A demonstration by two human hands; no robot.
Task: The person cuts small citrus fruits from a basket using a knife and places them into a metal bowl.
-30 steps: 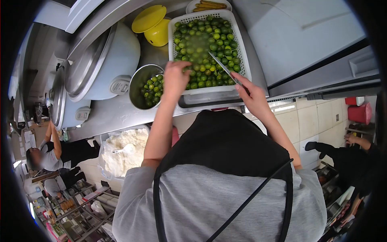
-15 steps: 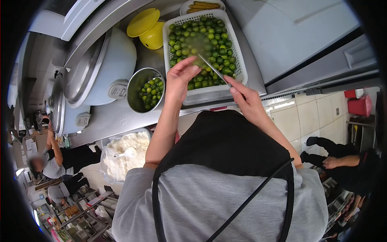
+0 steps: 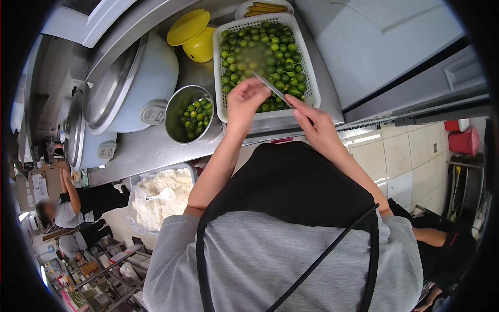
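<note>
My right hand grips a small knife, its thin metal blade pointing up and left over the limes. Close beside the blade, my left hand is closed, thumb and fingers drawn together. Whatever it may pinch is too small or hidden to make out. Beneath both hands is a white perforated basket filled with small green limes. To the left stands a round metal pot with several small green limes inside, some looking paler.
Large lidded cookers and a yellow container stand left of the basket. A plate of brown sticks lies behind it. Below the counter edge sits a tub of white grainy food with a scoop. Other people are at both sides.
My left hand has moved right, closer to the knife blade. The knife stays in my right hand. The person at the right has shifted lower in view.
</note>
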